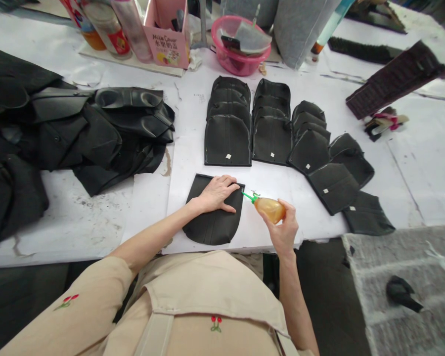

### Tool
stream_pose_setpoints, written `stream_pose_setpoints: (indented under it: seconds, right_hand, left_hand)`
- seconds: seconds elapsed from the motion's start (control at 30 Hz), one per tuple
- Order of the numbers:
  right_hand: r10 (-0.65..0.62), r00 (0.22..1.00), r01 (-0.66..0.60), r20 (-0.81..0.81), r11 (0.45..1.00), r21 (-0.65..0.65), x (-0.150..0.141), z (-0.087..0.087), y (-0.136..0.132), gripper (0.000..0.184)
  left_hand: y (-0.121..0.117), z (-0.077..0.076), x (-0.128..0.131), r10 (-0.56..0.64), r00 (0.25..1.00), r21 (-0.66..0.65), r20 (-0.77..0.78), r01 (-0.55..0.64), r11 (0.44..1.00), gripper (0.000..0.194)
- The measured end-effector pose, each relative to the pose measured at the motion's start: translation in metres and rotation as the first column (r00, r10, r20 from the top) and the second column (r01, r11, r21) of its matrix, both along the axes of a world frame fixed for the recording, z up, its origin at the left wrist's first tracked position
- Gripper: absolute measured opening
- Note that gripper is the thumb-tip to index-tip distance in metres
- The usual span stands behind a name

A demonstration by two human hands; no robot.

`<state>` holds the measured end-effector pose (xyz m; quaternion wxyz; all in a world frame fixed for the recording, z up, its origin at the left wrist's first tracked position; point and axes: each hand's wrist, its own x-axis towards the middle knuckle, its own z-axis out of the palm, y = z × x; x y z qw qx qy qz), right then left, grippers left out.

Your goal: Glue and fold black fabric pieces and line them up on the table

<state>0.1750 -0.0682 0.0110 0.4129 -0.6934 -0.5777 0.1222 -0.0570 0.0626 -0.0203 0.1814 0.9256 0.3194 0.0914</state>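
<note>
My left hand (218,194) lies with spread fingers on a black leather-like piece (211,228), pressing it to the white work surface. The piece has a straight edge at the top and a rounded end towards me. In my right hand (285,228) is a squeeze bottle (271,209) of amber liquid, tilted so that its green nozzle (247,196) points left. The nozzle tip is at the piece's upper right corner, close to my left fingertips; whether it touches I cannot tell. Beyond my hands, similar black pieces (228,141) lie in overlapping rows, several with small white marks.
A heap of black pieces (81,133) covers the table's left side. At the back stand a pink box (168,42), a pink basin (241,62) with tools and several bottles (109,32). A dark upright block (395,79) stands at right. Grey fabric (404,296) lies lower right.
</note>
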Motion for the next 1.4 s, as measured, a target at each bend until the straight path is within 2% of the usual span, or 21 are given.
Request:
stream_pose_setpoints:
  seconds: [0.2,1.4]
  right_hand:
    - [-0.025,0.999,0.024,-0.028,0.999,-0.042,-0.003,0.002,-0.008,0.056]
    - [-0.098,0.995,0.099,0.018,0.992,-0.084,-0.020,0.017,-0.069,0.054]
  left_hand:
    - [0.001,-0.001,0.000,0.003,1.000,-0.009,-0.003,-0.003,1.000,0.078]
    - [0.000,-0.002,-0.002,0.001,1.000,-0.021,0.007,-0.001,1.000,0.078]
